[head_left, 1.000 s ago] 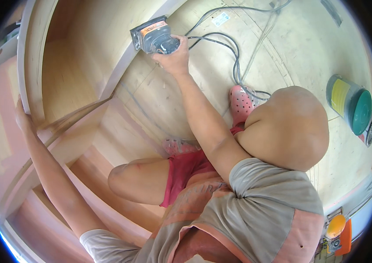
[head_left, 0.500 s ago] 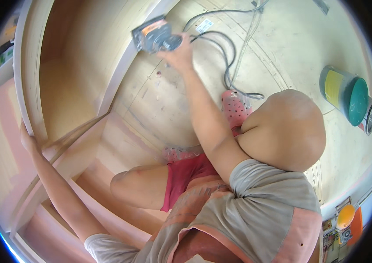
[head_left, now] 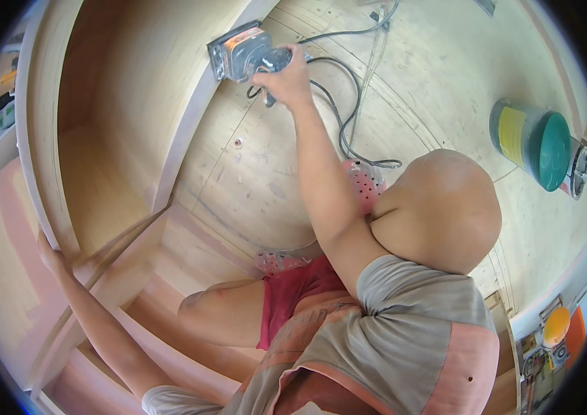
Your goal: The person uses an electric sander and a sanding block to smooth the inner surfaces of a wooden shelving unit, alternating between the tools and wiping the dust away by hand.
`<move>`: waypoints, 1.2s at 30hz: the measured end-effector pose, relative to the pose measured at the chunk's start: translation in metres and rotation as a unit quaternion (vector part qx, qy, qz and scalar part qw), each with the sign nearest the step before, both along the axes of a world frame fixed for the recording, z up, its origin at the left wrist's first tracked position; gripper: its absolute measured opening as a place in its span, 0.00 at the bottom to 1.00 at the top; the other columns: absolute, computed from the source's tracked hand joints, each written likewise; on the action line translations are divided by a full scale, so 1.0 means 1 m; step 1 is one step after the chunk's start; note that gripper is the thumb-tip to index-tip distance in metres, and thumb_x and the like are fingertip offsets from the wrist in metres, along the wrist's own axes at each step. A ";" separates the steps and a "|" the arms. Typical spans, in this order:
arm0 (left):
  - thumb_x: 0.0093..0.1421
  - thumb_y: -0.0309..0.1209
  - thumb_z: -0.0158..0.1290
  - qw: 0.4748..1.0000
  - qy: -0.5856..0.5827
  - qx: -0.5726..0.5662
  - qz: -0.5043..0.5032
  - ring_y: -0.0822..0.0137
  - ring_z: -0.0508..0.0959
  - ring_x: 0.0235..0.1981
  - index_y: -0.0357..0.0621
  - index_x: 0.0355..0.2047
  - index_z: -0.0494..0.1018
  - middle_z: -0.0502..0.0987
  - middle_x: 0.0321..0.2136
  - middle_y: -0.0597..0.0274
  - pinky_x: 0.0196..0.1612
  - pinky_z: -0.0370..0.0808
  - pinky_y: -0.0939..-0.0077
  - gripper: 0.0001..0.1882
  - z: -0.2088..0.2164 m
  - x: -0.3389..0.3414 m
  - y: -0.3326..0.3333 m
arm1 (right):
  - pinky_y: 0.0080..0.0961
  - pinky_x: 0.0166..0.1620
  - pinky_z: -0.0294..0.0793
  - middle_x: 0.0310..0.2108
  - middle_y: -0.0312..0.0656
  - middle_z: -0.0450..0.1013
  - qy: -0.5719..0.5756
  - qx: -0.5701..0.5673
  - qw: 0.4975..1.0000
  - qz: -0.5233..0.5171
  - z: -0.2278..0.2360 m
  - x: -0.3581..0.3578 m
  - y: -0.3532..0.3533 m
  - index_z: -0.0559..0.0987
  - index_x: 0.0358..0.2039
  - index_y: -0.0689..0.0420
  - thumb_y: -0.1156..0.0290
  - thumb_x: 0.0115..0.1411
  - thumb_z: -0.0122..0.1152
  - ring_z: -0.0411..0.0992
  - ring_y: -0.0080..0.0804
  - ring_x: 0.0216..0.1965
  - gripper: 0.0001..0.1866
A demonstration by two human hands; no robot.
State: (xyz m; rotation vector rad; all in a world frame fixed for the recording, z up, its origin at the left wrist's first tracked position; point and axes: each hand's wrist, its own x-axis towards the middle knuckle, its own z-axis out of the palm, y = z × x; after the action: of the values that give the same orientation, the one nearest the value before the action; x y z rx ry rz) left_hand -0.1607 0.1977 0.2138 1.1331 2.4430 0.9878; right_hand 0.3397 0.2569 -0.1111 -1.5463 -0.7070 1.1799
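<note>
A dark electric sander [head_left: 245,54] with an orange label sits with its flat pad against the pale front edge [head_left: 197,104] of a wooden cabinet. My right hand [head_left: 288,81] is closed around the sander's handle, arm stretched out. Its black cord [head_left: 346,124] loops over the boards to the right. My left hand [head_left: 50,254] grips the lower end of the cabinet's other pale edge [head_left: 33,152]; some of its fingers are hidden there. Between these edges lies the cabinet's bare wooden inside [head_left: 124,104].
My bent knees stand between the cabinet's pink-tinted lower compartments [head_left: 162,294] and the wooden floor [head_left: 238,180]. Pink clogs [head_left: 364,183] are on my feet. A clear tub with a green lid [head_left: 551,152] and a metal can [head_left: 579,173] lie at the right. Tools and an orange object [head_left: 556,325] show at lower right.
The view has shifted slightly. The sander stays at the cabinet edge in my right hand, with its pad turned a little. My left hand keeps its place on the other edge.
</note>
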 end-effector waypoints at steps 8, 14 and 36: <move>0.63 0.42 0.46 0.999 -0.024 0.007 0.035 0.67 0.73 0.46 0.35 0.51 0.70 0.73 0.46 0.58 0.48 0.71 0.73 0.24 0.000 -0.008 -0.002 | 0.27 0.40 0.75 0.37 0.48 0.72 0.041 -0.002 0.999 0.013 -0.006 0.025 0.015 0.67 0.45 0.62 0.72 0.28 0.73 0.72 0.33 0.38 0.39; 0.61 0.46 0.49 0.998 -0.044 0.030 0.031 0.67 0.73 0.46 0.34 0.51 0.70 0.73 0.45 0.57 0.48 0.70 0.73 0.27 0.002 -0.004 -0.001 | 0.27 0.43 0.73 0.43 0.48 0.66 0.011 0.023 0.999 -0.020 0.008 -0.012 -0.004 0.64 0.47 0.63 0.73 0.31 0.74 0.69 0.33 0.42 0.40; 0.61 0.60 0.42 0.976 0.218 0.014 -0.015 0.62 0.73 0.48 0.39 0.49 0.72 0.75 0.44 0.53 0.51 0.66 0.71 0.35 0.007 0.053 -0.068 | 0.29 0.47 0.68 0.44 0.47 0.65 0.345 0.024 0.916 -0.203 0.032 -0.080 -0.040 0.60 0.52 0.64 0.80 0.38 0.66 0.67 0.35 0.43 0.39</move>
State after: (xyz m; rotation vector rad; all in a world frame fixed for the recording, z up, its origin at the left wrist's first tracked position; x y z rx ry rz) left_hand -0.1072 0.1295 0.2204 1.5298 2.7355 0.8359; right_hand 0.2599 0.2173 -0.0789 -1.0475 0.0577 1.2549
